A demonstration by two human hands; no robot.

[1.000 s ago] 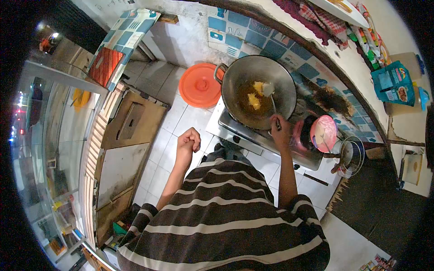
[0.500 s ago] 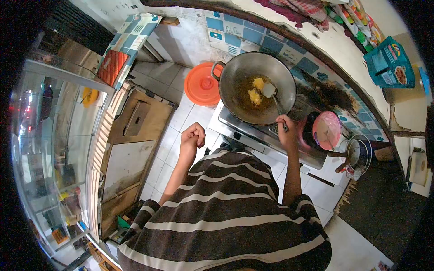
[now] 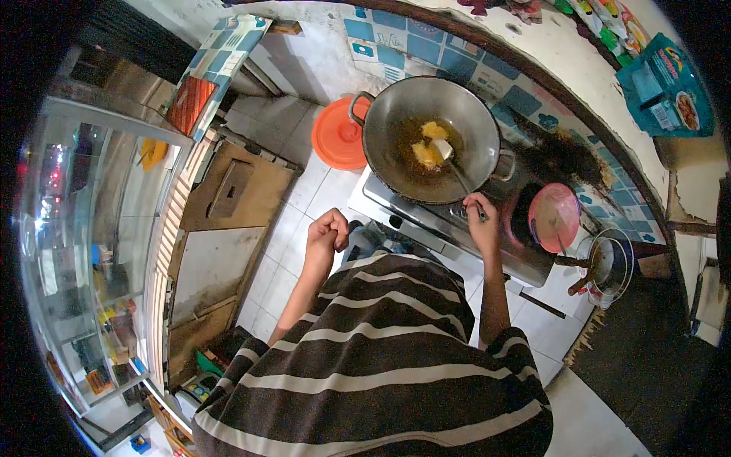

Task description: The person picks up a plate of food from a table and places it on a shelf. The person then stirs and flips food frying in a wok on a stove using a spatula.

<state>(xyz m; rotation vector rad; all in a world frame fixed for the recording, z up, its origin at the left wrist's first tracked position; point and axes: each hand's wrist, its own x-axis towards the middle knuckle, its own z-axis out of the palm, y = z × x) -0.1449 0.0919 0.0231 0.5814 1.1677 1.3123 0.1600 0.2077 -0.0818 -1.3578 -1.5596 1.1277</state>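
Note:
A large wok [image 3: 396,107] of oil stands on the stove [image 3: 525,263]. Two yellow pieces of food lie in the oil, one higher [image 3: 435,130] and one lower [image 3: 426,155]. My right hand [image 3: 483,219] is closed around the handle of a spatula [image 3: 457,172], near the wok's front right edge. The spatula's blade touches or lies right beside the food. My left hand [image 3: 327,231] is curled in the air left of the stove, over the floor tiles, and whatever its fingers may enclose is hidden.
An orange lid [image 3: 339,135] is left of the wok. On the stove's right stands a pink bowl [image 3: 554,217] with a utensil in it. Wire strainers [image 3: 611,263] lie farther right. A glass case [image 3: 99,251] and wooden cabinet [image 3: 221,266] stand at the left.
The spatula's blade has moved left and down, from beside the upper piece to between the two pieces. My left hand stays curled. The view has shifted slightly.

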